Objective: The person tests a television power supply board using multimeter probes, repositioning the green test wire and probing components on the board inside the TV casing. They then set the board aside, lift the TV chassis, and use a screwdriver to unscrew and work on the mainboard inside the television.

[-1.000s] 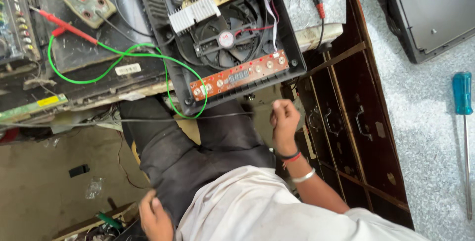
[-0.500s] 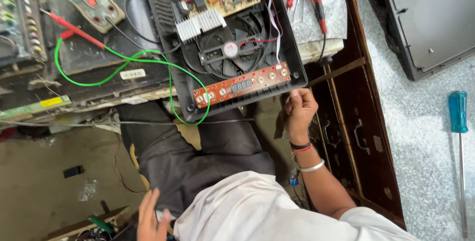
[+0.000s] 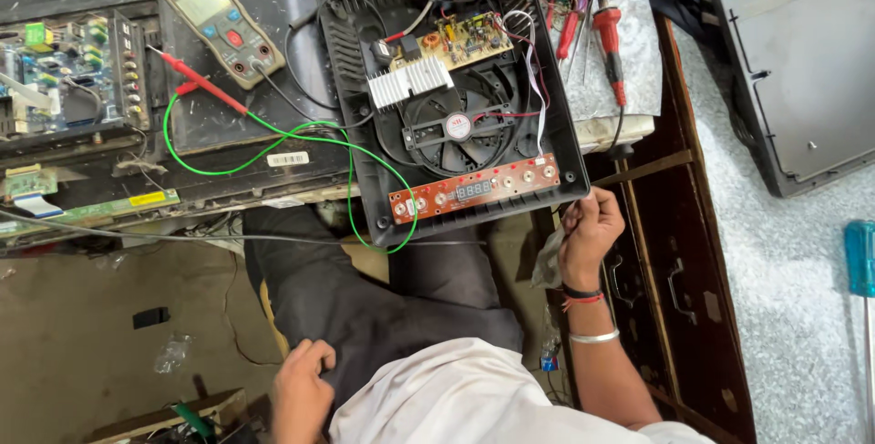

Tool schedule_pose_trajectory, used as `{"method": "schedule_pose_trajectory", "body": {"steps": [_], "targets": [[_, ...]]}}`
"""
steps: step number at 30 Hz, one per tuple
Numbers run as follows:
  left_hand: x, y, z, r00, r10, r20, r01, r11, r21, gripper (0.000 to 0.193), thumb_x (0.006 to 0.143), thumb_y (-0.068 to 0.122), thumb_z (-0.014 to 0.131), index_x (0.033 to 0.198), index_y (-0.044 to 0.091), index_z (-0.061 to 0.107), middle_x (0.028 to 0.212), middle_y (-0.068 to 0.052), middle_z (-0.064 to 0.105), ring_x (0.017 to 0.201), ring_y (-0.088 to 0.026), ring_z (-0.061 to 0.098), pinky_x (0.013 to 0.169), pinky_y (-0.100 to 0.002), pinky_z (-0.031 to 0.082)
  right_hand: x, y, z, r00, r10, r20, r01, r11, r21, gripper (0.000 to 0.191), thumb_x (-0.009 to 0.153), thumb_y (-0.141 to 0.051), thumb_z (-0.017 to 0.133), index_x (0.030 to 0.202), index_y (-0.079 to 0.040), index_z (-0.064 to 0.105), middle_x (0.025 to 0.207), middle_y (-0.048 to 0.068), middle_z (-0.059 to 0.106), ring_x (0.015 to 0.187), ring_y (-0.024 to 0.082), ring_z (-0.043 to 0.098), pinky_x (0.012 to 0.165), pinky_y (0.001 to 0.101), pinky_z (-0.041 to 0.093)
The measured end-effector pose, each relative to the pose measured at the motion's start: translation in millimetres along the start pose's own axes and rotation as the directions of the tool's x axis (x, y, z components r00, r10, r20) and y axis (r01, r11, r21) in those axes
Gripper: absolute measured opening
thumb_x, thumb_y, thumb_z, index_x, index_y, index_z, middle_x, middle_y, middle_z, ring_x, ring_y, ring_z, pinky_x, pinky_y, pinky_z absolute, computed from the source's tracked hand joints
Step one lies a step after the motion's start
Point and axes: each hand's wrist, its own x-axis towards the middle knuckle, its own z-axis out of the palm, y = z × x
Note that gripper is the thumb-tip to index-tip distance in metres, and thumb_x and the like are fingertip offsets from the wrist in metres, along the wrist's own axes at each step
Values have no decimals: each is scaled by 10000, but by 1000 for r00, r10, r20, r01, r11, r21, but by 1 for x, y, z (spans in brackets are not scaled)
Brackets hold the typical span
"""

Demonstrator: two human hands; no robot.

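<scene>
An open black induction cooker housing (image 3: 360, 70) lies on the bench, showing a fan (image 3: 458, 125), a heat sink (image 3: 408, 84) and a red control board (image 3: 474, 191). My right hand (image 3: 591, 234) is curled at the housing's near right corner, touching its rim, with a grey crumpled scrap (image 3: 549, 260) in its grip. It wears a black and red thread and a metal bangle (image 3: 594, 337). My left hand (image 3: 299, 391) hangs low beside my dark trouser leg, fingers loosely bent, holding nothing.
A yellow multimeter (image 3: 223, 25) with a red probe (image 3: 205, 84) and a green wire (image 3: 273, 148) lies left of the cooker. A circuit board (image 3: 64, 75) sits far left, red-handled tools (image 3: 609, 29) to the right, dark wooden drawers (image 3: 674, 271), a blue screwdriver (image 3: 859, 257) on the floor.
My right hand rose from beside my lap to the cooker's near right corner. The left hand stayed low by my leg.
</scene>
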Motion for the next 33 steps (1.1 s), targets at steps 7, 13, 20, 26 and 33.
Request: {"method": "schedule_pose_trajectory", "body": {"steps": [7,13,20,26,33], "targets": [[97,98,-143,812,399,-426,-528,813,-244,350,821,69,764,1162,54,684,1071,-107,724,885,-273,684,762,-370,543,68,-63,27,995,-16,94,21,999,-48,125,1070,-127,631,976,-52,598,749,-20,526,616,53,469,555,214,371],[177,209,-145,570,404,-716,-785,525,-329,172,926,24,759,1085,44,696,1022,-97,695,758,-197,607,653,-307,498,119,-83,74,943,48,330,-45,999,-19,112,1055,-127,644,1099,-24,648,819,0,586,698,75,526,633,228,427],[210,217,-134,536,404,-741,-773,588,-239,189,897,34,745,1078,53,695,1093,-129,683,952,-321,632,779,-381,515,148,-52,114,917,-27,399,87,987,-132,117,1038,-93,698,1119,-15,665,897,-13,631,751,46,530,686,206,413],[208,215,-133,597,424,-682,-737,625,-257,152,912,31,737,1057,47,696,1065,-107,694,978,-318,653,883,-417,529,142,-45,103,927,-43,372,188,912,-364,144,1042,-111,724,1128,-5,679,956,-49,631,827,10,515,763,180,417],[208,220,-137,653,431,-622,-691,676,-257,166,890,54,750,1047,42,696,1037,-98,697,945,-299,647,848,-405,524,138,-52,102,929,-18,370,165,914,-371,197,995,-101,774,1136,-10,670,975,-39,634,797,9,528,787,186,425]]}}
